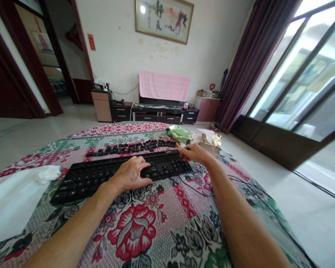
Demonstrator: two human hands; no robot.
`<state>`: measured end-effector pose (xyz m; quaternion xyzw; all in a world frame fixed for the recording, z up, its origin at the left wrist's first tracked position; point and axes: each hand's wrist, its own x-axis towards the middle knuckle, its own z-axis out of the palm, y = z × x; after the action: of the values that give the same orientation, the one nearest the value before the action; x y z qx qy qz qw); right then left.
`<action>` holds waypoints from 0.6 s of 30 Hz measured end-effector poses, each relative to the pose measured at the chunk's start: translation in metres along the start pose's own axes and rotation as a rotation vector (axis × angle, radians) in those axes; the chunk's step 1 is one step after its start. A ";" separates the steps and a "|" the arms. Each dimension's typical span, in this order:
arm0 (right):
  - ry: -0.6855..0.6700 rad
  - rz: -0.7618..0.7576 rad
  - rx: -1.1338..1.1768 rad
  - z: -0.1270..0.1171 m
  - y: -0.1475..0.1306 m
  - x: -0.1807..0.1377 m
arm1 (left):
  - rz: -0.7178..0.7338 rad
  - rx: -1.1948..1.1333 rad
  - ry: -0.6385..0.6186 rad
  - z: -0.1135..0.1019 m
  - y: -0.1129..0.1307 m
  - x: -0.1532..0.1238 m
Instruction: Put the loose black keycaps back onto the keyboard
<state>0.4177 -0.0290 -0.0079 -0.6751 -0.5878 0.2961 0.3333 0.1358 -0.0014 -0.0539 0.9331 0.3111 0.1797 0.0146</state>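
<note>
A black keyboard [95, 175] lies across the patterned tablecloth. Keys stand on its left part, while several key places towards the right look bare of caps. My left hand [131, 173] rests flat on the keyboard's middle, thumb apart from the fingers, holding nothing. Over the keyboard's far right corner, my right hand [192, 153] is closed in a pinch. A thin tan stick [178, 145] pokes out of its fingers; its exact kind is too small to tell. Loose black keycaps [128, 148] lie in a long row behind the keyboard.
A green wipes packet [180, 134] and a box with gold wrapping [210, 145] stand beyond my right hand. White cloth [13, 201] covers the table's left side. A black cable [268, 201] runs along the right. Farther off is a low TV cabinet [156, 116].
</note>
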 end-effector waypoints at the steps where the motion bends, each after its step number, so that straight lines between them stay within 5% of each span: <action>1: 0.003 -0.005 -0.006 0.000 0.000 0.000 | -0.001 0.002 -0.005 0.000 0.000 0.000; 18: 0.017 0.013 0.048 -0.010 -0.006 -0.006 | -0.001 0.007 -0.009 -0.001 0.001 0.000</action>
<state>0.4211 -0.0356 0.0034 -0.6733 -0.5732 0.3064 0.3524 0.1357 -0.0023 -0.0525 0.9339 0.3120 0.1742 0.0126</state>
